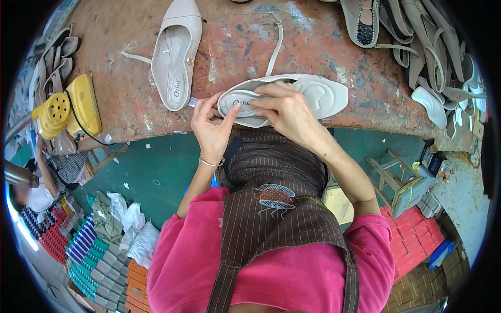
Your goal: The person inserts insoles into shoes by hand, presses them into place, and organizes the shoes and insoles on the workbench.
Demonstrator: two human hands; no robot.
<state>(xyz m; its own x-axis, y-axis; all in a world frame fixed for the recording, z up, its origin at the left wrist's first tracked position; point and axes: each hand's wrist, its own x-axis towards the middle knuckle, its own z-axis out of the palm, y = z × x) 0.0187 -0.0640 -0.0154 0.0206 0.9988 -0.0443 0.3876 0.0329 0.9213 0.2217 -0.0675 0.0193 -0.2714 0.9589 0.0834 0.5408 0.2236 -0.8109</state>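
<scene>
1. The worktable (pixel 235 55), scuffed and paint-worn, carries everything; its near edge runs just in front of the person's apron.
2. A heap of shoes (pixel 417 41) fills the right side up toward the far right corner, probably pushed there to leave working room along the near edge.
3. The held shoe (pixel 253 123), pale and flat, lies at the middle of the near edge, heel toward the left edge and toe toward the right, seemingly so that both hands reach its opening.
4. A matching shoe (pixel 177 57) lies farther in, left of the middle, toe toward the far edge, perhaps kept close as the pair.
5. The right hand (pixel 289 107) bends over the opening, fingertips close together; whether they pinch or only press, I cannot tell.
6. The left hand (pixel 209 128) pinches the heel end, thumb inside and fingers around the outside, likely to steady it.
7. A padded piece (pixel 317 99) with a curved, stitched cushion shows at the toe end.
8. The printed heel pad (pixel 227 100) sits inside the heel, beneath the left thumb.
9. A thin strap (pixel 277 44) trails toward the far edge, clear of the fingers.
</scene>
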